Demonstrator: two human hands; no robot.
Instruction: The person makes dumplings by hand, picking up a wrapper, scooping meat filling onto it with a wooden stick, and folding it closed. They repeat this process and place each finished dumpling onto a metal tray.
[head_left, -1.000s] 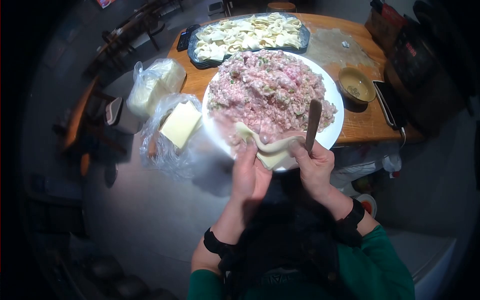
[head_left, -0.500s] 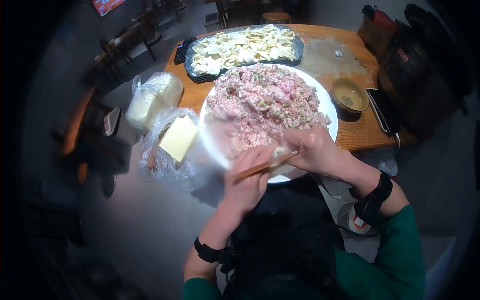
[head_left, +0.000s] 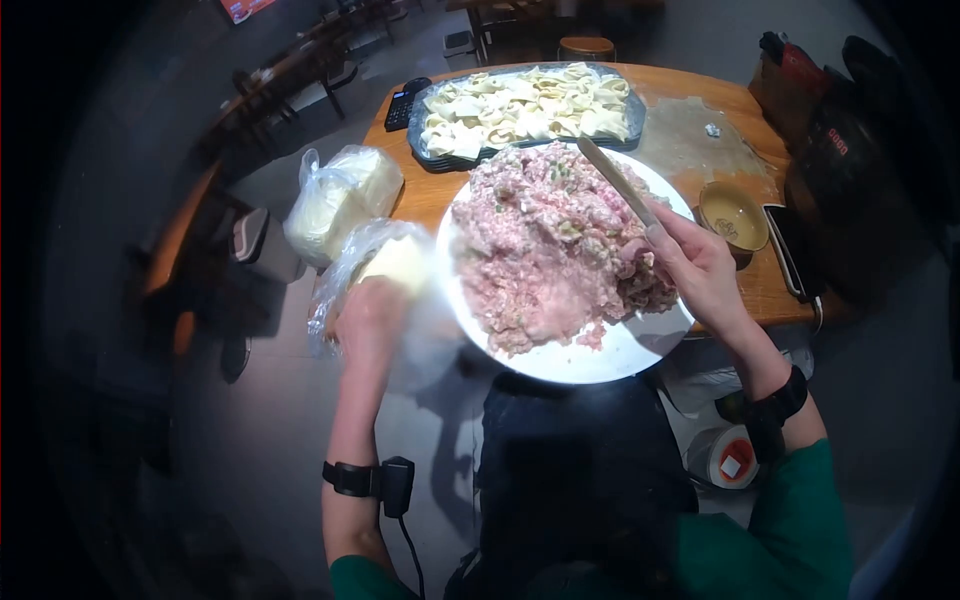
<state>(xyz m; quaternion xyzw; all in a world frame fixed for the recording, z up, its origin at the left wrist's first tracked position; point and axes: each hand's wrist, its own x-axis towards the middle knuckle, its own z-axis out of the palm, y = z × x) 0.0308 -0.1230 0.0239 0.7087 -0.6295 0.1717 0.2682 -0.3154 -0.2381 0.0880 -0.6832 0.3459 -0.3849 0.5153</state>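
My right hand [head_left: 695,265] is closed round a flat wooden stick [head_left: 625,185], over the right side of a heap of pink minced meat with green bits [head_left: 540,240]. The meat lies on a large white plate [head_left: 640,345]. At the left, my left hand [head_left: 370,310] touches a stack of pale yellow dough wrappers [head_left: 400,262] in an opened clear plastic bag [head_left: 335,290]. Its fingers are blurred and partly hidden. Behind the plate, a dark tray [head_left: 640,115] carries many folded wontons [head_left: 530,105].
A tied plastic bag of wrappers [head_left: 345,195] sits on the table's left edge. To the right are a small yellowish bowl [head_left: 733,215] and a phone [head_left: 790,255]. A black calculator [head_left: 400,108] lies beside the tray. Below right stands a tub [head_left: 722,458].
My left hand has left the near edge of the plate for the wrapper stack. My right hand has moved right and up, and the stick now points up over the meat.
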